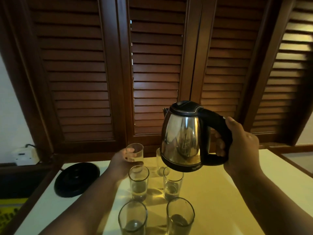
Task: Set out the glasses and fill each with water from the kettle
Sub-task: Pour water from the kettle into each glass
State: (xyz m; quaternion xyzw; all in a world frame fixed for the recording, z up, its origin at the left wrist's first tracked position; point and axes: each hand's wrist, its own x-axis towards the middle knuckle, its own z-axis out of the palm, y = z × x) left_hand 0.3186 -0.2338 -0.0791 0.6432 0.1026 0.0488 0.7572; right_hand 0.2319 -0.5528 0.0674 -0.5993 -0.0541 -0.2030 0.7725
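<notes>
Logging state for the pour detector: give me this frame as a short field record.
left hand: grip round far-left glass
right hand: grip on kettle handle
kettle: in the air, near upright, spout to the left, no stream seen
far-right glass: partly hidden behind kettle
other glasses on table: mid-left, mid-right, near-left, near-right
base: on table, left side, nothing on it
fill levels: cannot tell
</notes>
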